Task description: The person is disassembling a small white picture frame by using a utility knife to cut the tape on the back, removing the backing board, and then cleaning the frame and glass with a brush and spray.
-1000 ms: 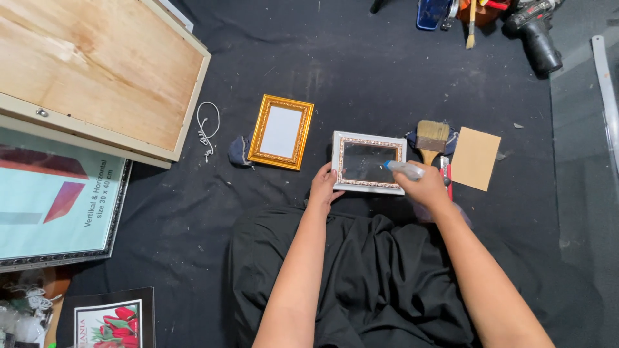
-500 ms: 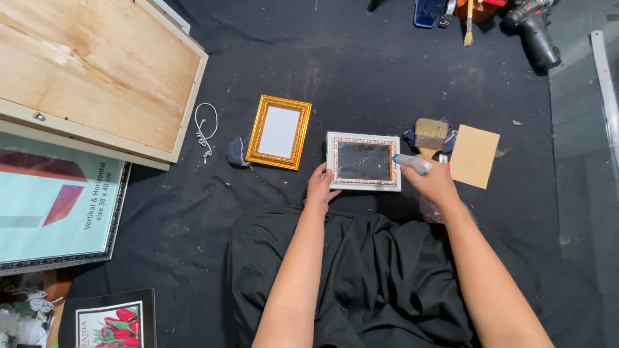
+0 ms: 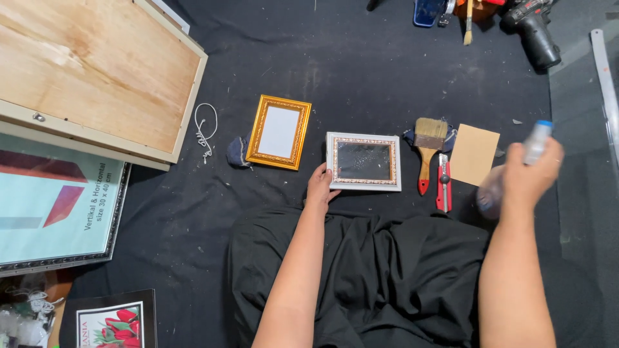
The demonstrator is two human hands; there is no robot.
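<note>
Since a moment ago my right hand (image 3: 525,177) has swung away from the silver frame (image 3: 363,161) out to the right, carrying the spray bottle (image 3: 516,169) with it, my fingers clenched round its clear body, blue cap up. My left hand (image 3: 320,187) is where it was, fingers loosely touching the silver frame's lower left corner. Nearest me, at the lower left, lies one print of red flowers (image 3: 109,321) in a black border. On the black cloth (image 3: 361,71) I count two small frames: the silver one, its glass speckled with droplets, and a gold one (image 3: 278,131) with a white blank inside. Right of the silver frame sit one paintbrush (image 3: 428,147), one red utility knife (image 3: 443,183) and one brown card square (image 3: 474,154). Left, one large teal poster with a red shape (image 3: 55,206), then one wooden backing board (image 3: 97,71). Farthest, one drill (image 3: 532,29)
</note>
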